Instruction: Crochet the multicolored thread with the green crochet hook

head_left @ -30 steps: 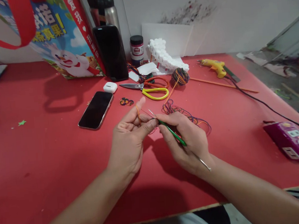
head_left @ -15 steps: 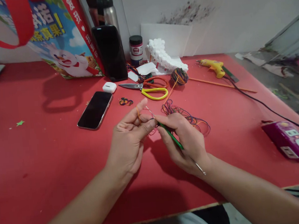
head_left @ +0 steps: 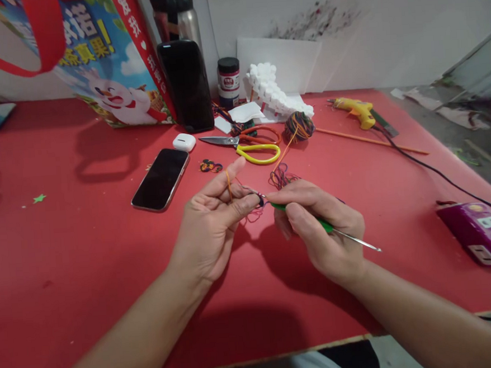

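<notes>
My left hand [head_left: 214, 222] pinches a small dark crochet piece [head_left: 260, 200] between thumb and fingers. An orange strand of yarn [head_left: 229, 186] loops round its raised index finger. My right hand [head_left: 322, 229] is closed round a crochet hook [head_left: 326, 225] with a green grip, held like a pen; its bare metal end sticks out toward the lower right. The hook's working tip meets the crochet piece at my left fingertips, and the exact stitch is too small to make out. Loose multicoloured yarn [head_left: 282, 176] lies behind my right hand, partly hidden by it.
Behind my hands lie scissors [head_left: 259, 154], a yarn ball [head_left: 299, 126] and a small crocheted bit [head_left: 210, 165]. To the left are a phone [head_left: 161, 180] and a white earphone case [head_left: 184, 142]. A yellow glue gun [head_left: 355, 112] and a purple power strip [head_left: 480, 235] sit right.
My right hand has moved right and turned, so the hook lies flatter and its tip has drawn back to the crochet piece. My left hand keeps its pinch; the view has shifted slightly.
</notes>
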Motion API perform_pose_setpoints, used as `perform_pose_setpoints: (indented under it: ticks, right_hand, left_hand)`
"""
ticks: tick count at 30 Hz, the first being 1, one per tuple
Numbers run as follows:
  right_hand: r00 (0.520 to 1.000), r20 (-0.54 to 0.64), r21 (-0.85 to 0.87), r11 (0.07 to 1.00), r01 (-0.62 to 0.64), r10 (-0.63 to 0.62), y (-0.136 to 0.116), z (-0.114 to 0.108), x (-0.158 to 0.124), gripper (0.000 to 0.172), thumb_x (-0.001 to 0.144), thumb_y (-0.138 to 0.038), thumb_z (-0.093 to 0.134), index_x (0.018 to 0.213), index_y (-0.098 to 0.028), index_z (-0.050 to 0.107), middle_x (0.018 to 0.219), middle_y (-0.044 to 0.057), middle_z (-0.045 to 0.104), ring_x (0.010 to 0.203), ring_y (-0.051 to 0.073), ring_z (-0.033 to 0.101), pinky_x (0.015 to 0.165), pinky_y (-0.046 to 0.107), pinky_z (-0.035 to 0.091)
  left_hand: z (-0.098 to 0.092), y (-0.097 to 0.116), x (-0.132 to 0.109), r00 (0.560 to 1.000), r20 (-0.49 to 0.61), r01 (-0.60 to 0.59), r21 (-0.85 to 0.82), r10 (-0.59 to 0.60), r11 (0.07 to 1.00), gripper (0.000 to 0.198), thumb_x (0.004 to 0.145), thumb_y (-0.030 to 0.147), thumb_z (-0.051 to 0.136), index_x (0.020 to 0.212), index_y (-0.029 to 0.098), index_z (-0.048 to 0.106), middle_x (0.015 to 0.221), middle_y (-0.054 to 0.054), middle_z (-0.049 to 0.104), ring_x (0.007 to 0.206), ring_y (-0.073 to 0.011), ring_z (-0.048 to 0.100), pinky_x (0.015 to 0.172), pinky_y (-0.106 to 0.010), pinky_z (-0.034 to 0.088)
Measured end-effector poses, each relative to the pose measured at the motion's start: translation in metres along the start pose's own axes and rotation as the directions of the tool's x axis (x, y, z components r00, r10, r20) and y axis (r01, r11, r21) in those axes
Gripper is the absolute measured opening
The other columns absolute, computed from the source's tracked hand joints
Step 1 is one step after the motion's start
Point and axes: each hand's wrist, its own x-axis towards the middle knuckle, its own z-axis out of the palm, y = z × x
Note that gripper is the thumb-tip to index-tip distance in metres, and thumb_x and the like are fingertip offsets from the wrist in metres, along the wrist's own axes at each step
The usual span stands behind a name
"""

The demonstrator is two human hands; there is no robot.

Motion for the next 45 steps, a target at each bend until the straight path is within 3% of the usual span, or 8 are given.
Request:
perform_pose_setpoints:
  ticks: [4,10,16,24,38,45]
  right_hand:
    - [1.000,0.006,0.024,0.999,-0.022,0.021,-0.001,-0.002,0.000,0.024,0.102,-0.014,0.060,0.118,-0.022,0.077,0.087,0.004,0.069,0.066,0.014,0.064,0.062,0.032,0.052]
    - [0.988,-0.027,0.156,0.977,-0.147,0.153,-0.006,-0.001,-0.001,0.020,0.103,-0.015,0.061,0.115,-0.022,0.075,0.085,0.000,0.063,0.058,0.009,0.059,0.052,0.026,0.048]
    - [0.982,-0.044,0.148,0.973,-0.177,0.186,-0.008,-0.001,-0.002,0.014,0.103,-0.022,0.063,0.113,-0.022,0.073,0.086,0.001,0.065,0.057,0.010,0.059,0.051,0.026,0.050]
    - [0.977,-0.042,0.098,0.974,-0.205,0.210,-0.010,-0.004,-0.001,0.013,0.103,-0.029,0.066,0.113,-0.023,0.072,0.088,0.003,0.070,0.058,0.012,0.061,0.052,0.028,0.053]
    - [0.989,-0.017,0.118,0.983,-0.143,0.146,-0.012,-0.012,0.002,0.019,0.102,-0.017,0.064,0.115,-0.023,0.076,0.089,0.003,0.066,0.060,0.012,0.061,0.054,0.030,0.051]
    - [0.983,0.024,0.166,0.969,-0.186,0.185,-0.011,-0.022,0.003,0.022,0.102,-0.016,0.066,0.116,-0.025,0.079,0.087,0.003,0.068,0.062,0.013,0.062,0.056,0.032,0.051]
  left_hand:
    - [-0.001,0.000,0.001,1.000,-0.009,0.010,0.003,-0.010,1.000,0.050,0.061,0.000,0.092,0.106,0.018,0.084,0.070,0.005,0.066,0.068,-0.0061,0.064,0.070,-0.013,0.056]
    - [-0.001,0.001,0.003,1.000,-0.016,-0.014,0.007,0.014,1.000,0.049,0.059,-0.001,0.092,0.104,0.018,0.084,0.071,0.005,0.066,0.067,-0.0056,0.064,0.068,-0.012,0.057]
    - [-0.001,0.002,0.004,0.999,-0.009,-0.034,0.042,0.034,0.999,0.046,0.061,0.001,0.092,0.103,0.019,0.084,0.072,0.005,0.066,0.069,-0.0064,0.065,0.072,-0.014,0.058]
    - [-0.003,0.003,0.004,0.992,0.000,-0.126,0.123,0.127,0.984,0.045,0.063,0.005,0.091,0.105,0.020,0.084,0.074,0.005,0.065,0.070,-0.0081,0.063,0.073,-0.019,0.057]
    - [-0.005,0.008,0.006,0.976,-0.004,-0.211,0.257,0.219,0.943,0.042,0.060,0.009,0.094,0.100,0.021,0.087,0.077,0.002,0.066,0.075,-0.0091,0.061,0.072,-0.019,0.055]
    - [-0.011,0.014,0.010,0.979,0.092,-0.203,0.320,0.182,0.925,0.042,0.060,0.012,0.096,0.099,0.025,0.089,0.076,0.001,0.069,0.068,-0.0074,0.061,0.063,-0.016,0.055]
